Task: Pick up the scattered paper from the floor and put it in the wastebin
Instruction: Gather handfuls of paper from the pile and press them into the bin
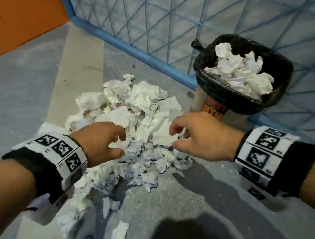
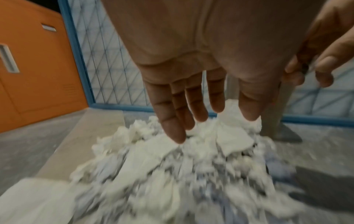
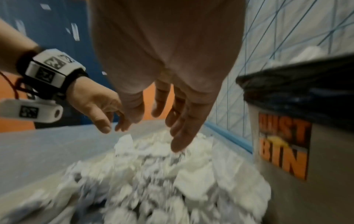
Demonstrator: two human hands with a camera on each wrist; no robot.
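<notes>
A heap of crumpled white paper (image 1: 133,127) lies on the grey floor, also seen as the paper heap (image 2: 172,174) and the paper heap (image 3: 162,181) in the wrist views. My left hand (image 1: 102,142) hovers over its left side, fingers (image 2: 174,128) extended and empty. My right hand (image 1: 192,136) hovers over its right side, fingers (image 3: 184,136) loosely spread, holding nothing. The wastebin (image 1: 251,94) with a black liner stands to the right, holding crumpled paper (image 1: 237,71); its "DUST BIN" label (image 3: 283,145) faces the pile.
A blue mesh fence (image 1: 177,13) runs behind the pile and bin. An orange cabinet (image 1: 3,26) stands at the far left. Loose paper scraps (image 1: 119,235) lie on the floor nearer me. A dark shadow (image 1: 188,238) covers the floor at the bottom.
</notes>
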